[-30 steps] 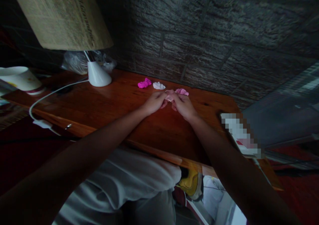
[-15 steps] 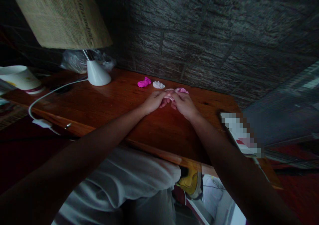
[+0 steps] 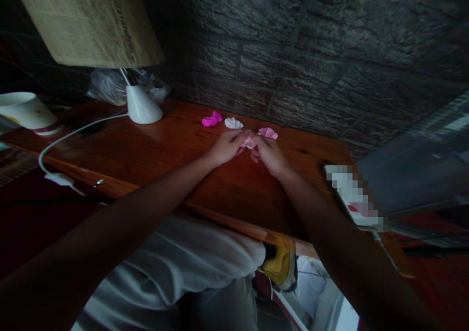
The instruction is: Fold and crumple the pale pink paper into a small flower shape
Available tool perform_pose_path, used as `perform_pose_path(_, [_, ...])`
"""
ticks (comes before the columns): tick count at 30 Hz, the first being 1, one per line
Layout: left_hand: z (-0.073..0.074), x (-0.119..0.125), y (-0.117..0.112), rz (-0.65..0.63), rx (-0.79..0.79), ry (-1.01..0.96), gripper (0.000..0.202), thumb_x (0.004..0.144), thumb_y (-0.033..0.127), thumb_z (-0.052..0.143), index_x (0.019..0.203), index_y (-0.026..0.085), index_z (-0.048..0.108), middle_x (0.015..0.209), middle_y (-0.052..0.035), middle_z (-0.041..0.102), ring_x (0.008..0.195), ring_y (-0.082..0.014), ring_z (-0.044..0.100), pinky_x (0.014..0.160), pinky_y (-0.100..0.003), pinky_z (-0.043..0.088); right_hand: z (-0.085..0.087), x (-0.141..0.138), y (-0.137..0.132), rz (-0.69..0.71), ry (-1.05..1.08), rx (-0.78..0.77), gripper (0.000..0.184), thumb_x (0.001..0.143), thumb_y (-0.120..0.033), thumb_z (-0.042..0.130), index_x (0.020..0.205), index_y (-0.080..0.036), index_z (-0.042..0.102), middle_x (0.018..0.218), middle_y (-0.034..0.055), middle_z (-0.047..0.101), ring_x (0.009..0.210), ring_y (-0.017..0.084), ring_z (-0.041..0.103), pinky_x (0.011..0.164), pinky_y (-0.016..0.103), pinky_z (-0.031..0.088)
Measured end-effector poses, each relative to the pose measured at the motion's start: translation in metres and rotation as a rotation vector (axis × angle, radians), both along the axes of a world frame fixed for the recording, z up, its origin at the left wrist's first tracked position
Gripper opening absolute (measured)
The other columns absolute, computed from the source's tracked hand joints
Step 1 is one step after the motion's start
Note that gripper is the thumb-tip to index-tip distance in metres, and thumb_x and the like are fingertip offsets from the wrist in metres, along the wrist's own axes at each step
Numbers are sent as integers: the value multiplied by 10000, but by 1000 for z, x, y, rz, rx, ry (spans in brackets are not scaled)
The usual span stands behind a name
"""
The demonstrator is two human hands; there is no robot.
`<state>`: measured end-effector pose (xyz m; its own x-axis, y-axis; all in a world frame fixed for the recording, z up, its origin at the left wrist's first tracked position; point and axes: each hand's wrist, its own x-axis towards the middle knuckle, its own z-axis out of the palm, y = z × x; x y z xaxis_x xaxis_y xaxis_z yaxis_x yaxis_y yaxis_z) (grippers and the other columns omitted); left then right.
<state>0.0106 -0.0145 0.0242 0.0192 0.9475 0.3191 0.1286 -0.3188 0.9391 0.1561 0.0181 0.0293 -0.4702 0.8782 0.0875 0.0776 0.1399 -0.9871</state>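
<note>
Between the fingertips of both hands is a pale pink piece of soft, clay-like material [image 3: 249,141], thin and uneven. My left hand [image 3: 227,147] pinches its left side, and my right hand [image 3: 269,151] grips its right side; both are closed just above the table. Beyond them, in a row, lie a bright magenta lump [image 3: 212,119], a whitish lump [image 3: 233,123] and a pink lump [image 3: 267,133]. That pink lump sits right behind my right hand. Whether the material is clay or crumpled paper is hard to tell in the dim light.
On the wooden table [image 3: 146,157], a white-based lamp [image 3: 144,107] and a paper cup [image 3: 27,111] stand to the left, with a plastic bag [image 3: 106,86] behind the lamp. A blurred-out flat device [image 3: 350,194] lies at the right. A stone wall [image 3: 252,47] rises behind.
My fingers have shifted on the pale pink piece, and more of it shows between my hands, which are slightly farther apart. The lumps on the table stay put.
</note>
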Motion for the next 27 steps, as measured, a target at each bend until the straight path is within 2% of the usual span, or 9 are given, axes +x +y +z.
perform_pose_path(4, [4,0,-3,-33,40,36,436,1031,278,498,609,168,511,482,61,452,449,-66,372,507,-213,301,-3,2,2,-3,12,37,537,973,-651,537,649,-224,505,439,-69,415,377,83,360,417,244,287])
perform_pose_path(7, [4,0,-3,-34,57,36,387,1018,267,507,647,164,551,497,56,483,456,-69,401,512,-207,319,-5,2,3,5,-10,51,547,969,-701,497,698,-227,540,471,-50,464,400,98,388,414,249,289])
perform_pose_path(12, [2,3,-2,12,14,-35,307,993,191,470,720,149,605,563,27,577,489,-75,497,504,-195,362,-3,0,2,27,-17,30,507,1017,-629,462,729,-222,554,494,-44,487,416,96,403,399,235,277])
perform_pose_path(15, [5,4,-4,21,12,-38,328,996,199,478,687,155,580,544,28,563,461,-73,480,463,-197,337,-2,0,2,62,-9,45,526,1017,-639,445,751,-209,588,576,-16,588,435,88,429,400,230,288])
perform_pose_path(18, [6,4,-5,2,13,-14,392,1029,288,491,676,151,591,509,26,542,429,-69,459,437,-197,314,-2,1,2,65,3,60,452,1049,-506,439,772,-194,612,632,4,643,457,91,465,403,229,309])
perform_pose_path(21, [5,4,-4,0,13,22,520,1028,464,526,616,150,577,484,20,521,419,-63,453,429,-195,299,-1,0,3,5,8,40,355,1035,-318,456,721,-197,571,562,-11,582,471,105,489,400,230,315])
perform_pose_path(23, [4,5,-3,4,-8,15,537,1024,504,522,622,152,578,490,18,528,421,-66,460,426,-195,302,-1,-1,3,-26,13,51,346,1024,-296,468,706,-200,564,546,-18,563,471,105,488,401,228,312])
perform_pose_path(25, [3,5,-2,7,-47,-6,473,1040,438,503,677,151,599,517,19,549,430,-73,471,426,-198,308,-1,-2,3,-45,17,77,351,1021,-328,490,705,-199,576,553,-20,565,474,102,490,409,225,316])
perform_pose_path(27, [4,6,-2,25,-58,-12,366,1035,304,495,725,148,611,533,32,545,439,-75,464,434,-200,311,-2,-1,4,-64,18,105,362,1015,-350,517,691,-200,573,557,-24,553,467,96,476,417,225,318])
